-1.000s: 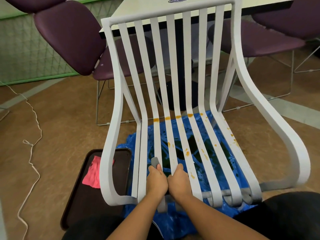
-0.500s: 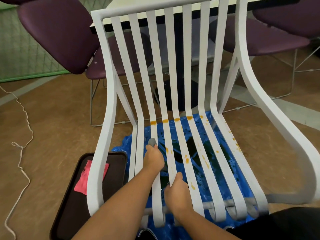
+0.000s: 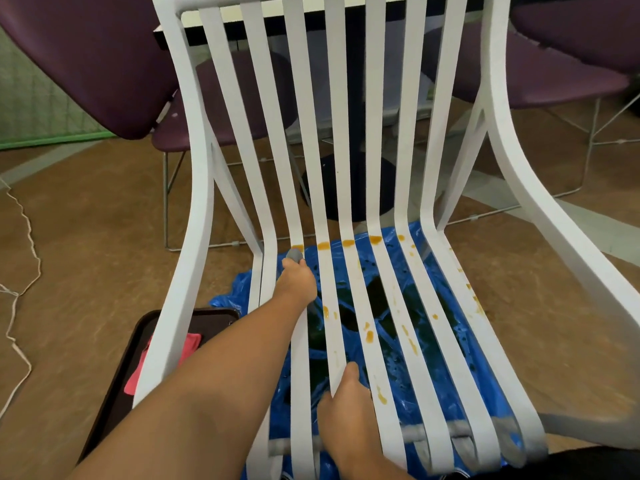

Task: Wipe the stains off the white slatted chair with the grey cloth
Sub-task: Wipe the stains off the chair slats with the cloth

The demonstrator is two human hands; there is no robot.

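The white slatted chair [image 3: 460,306] fills the view, its seat slats running toward me. Orange stains [image 3: 369,336] dot the middle seat slats, and a row of orange smears [image 3: 346,242] sits at the bend below the backrest. My left hand [image 3: 296,282] grips the grey cloth [image 3: 294,254] on a left seat slat, just below the leftmost smear; only the cloth's tip shows past my fingers. My right hand [image 3: 346,407] holds a middle slat near the seat's front edge, thumb on top.
A blue plastic sheet [image 3: 408,386] lies under the chair. A dark tray [image 3: 114,386] with a pink cloth [image 3: 188,342] sits on the floor at the left. Purple chairs [image 3: 90,64] and a table's black base [image 3: 349,188] stand behind. A white cord [image 3: 20,271] trails along the floor at far left.
My left hand slid the grey cloth up the slat from the seat's front toward the bend. My right hand stayed low on its slat. The camera moved closer.
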